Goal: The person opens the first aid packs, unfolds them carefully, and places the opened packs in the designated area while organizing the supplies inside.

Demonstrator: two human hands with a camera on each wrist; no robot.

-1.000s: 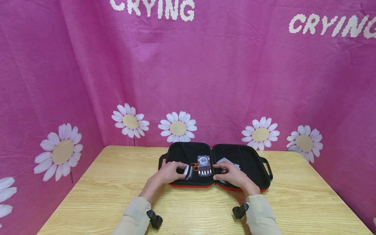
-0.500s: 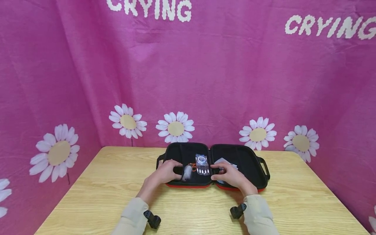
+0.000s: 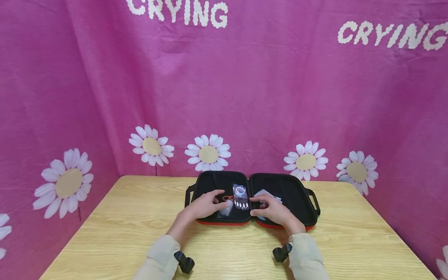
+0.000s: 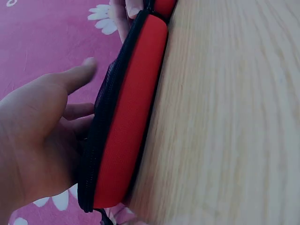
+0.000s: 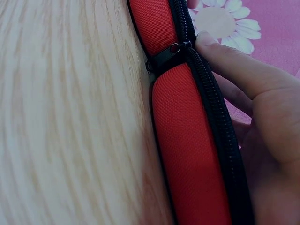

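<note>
A black-lined, red-shelled zip case point(image 3: 297, 198) lies unfolded on the table. Over its left half is my left hand point(image 3: 205, 205), thumb and fingers spread apart. A whitish wrapped roll point(image 3: 225, 210) lies by the thumb, partly covered by it. Orange-handled scissors point(image 3: 227, 198) show just beyond the fingers, next to a clear packet point(image 3: 240, 197) with a ring-shaped item and several white-tipped pieces. At the hinge is my right hand point(image 3: 272, 209), thumb and fingers apart; in the right wrist view its thumb tip point(image 5: 206, 38) is right at the zip edge. White flat packets point(image 3: 267, 193) lie partly behind this hand.
The case stands on a light wood table point(image 3: 231, 249), with black carry handles at its outer ends, the right handle point(image 3: 316, 202) fully visible. Behind and at the sides hangs a pink cloth point(image 3: 245, 97) with daisies. Each sleeve bears a small black camera point(image 3: 184, 262).
My left hand has let go of the wrapped roll, which now lies in the case's left half, and its fingers have spread. The right hand stays at the hinge.
</note>
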